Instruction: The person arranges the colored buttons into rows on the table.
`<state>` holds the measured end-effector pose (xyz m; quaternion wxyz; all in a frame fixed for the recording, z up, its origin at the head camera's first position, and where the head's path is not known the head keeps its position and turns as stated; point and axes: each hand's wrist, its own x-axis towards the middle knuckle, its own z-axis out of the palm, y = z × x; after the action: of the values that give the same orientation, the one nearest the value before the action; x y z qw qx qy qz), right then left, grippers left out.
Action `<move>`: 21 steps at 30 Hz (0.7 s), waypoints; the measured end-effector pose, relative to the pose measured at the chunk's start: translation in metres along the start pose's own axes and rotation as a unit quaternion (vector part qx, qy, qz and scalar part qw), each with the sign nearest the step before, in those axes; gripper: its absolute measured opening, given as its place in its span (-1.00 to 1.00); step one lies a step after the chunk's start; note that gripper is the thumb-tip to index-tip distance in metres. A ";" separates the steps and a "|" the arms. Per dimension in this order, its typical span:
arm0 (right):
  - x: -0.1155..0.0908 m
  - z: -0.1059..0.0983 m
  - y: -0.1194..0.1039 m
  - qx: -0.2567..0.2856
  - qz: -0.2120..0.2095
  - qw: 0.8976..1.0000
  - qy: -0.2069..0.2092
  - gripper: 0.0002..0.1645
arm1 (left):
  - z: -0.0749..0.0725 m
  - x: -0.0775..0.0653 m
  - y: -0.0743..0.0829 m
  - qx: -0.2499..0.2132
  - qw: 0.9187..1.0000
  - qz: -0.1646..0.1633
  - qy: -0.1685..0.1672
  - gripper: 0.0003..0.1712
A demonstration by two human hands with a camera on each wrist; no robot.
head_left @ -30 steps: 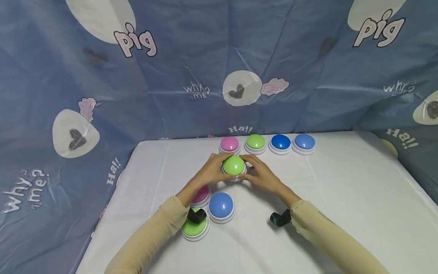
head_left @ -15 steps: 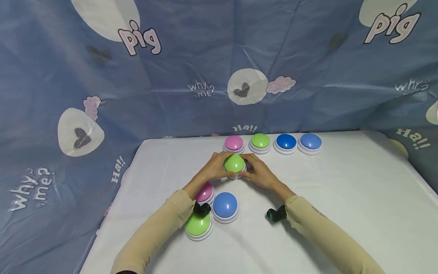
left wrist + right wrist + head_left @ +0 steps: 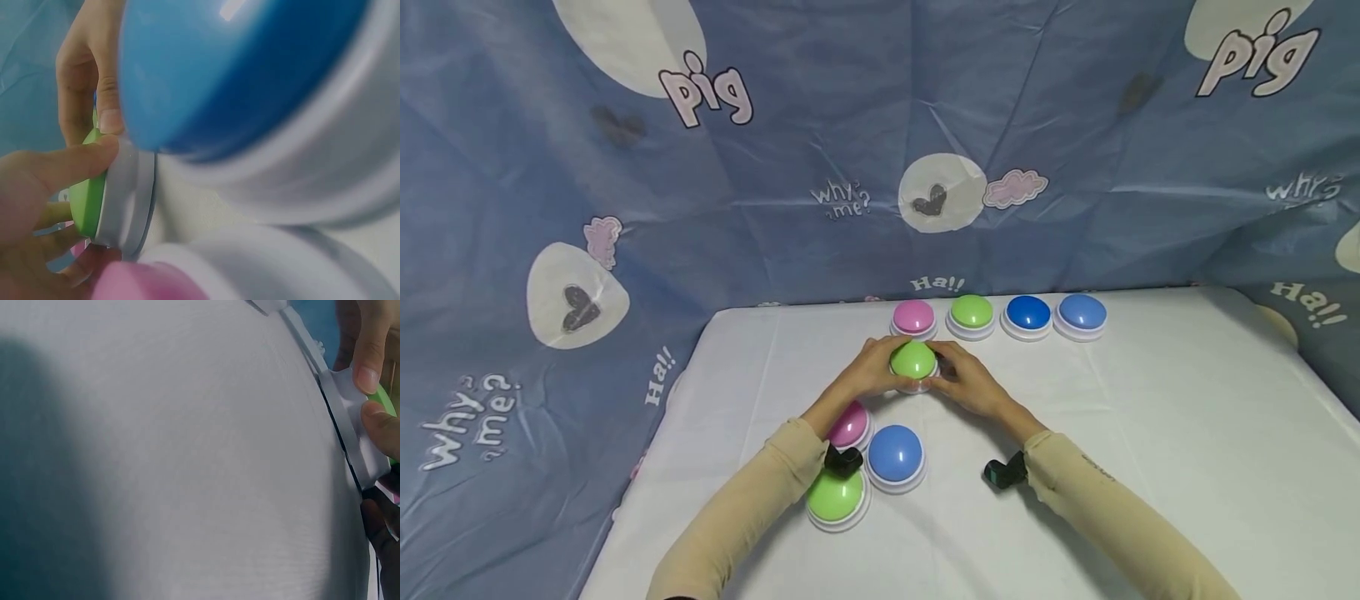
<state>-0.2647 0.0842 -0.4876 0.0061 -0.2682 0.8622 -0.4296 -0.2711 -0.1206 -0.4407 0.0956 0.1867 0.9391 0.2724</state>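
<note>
Likely placing green button (image 3: 913,358) near tabletop (image 3: 1180,392) far edge, gripped by left hand (image 3: 874,367) and right hand (image 3: 970,382) fingers (image 3: 84,164); next, probably release.

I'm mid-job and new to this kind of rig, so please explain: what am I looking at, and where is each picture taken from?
There is no machine here, just a person's left hand and right hand, both bare. The wide picture comes from a camera worn on the head. The other two come from cameras worn on the wrists: a blue dome fills much of the left one, the white tabletop most of the right one.

Both hands together hold a green-domed button with a white base; whether it touches the tabletop is unclear. Along the far edge, left to right, are a pink button, a green button, a dark blue button and a light blue button. Nearer the wearer lie a second pink one, a second light blue one and a third green one.
</note>
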 end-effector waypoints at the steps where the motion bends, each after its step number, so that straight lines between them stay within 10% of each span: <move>1: 0.000 0.000 0.000 0.000 0.000 1.000 0.001 -0.22 | 0.000 0.000 0.000 -0.002 1.000 0.000 0.000 -0.03; 21: -0.002 0.003 0.000 0.018 0.019 1.000 -0.004 -0.21 | 0.001 -0.001 0.000 -0.004 1.000 0.002 -0.010 -0.03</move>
<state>-0.2621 0.0830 -0.4896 0.0225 -0.2537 0.8590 -0.4441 -0.2694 -0.1205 -0.4416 0.1050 0.1912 0.9366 0.2744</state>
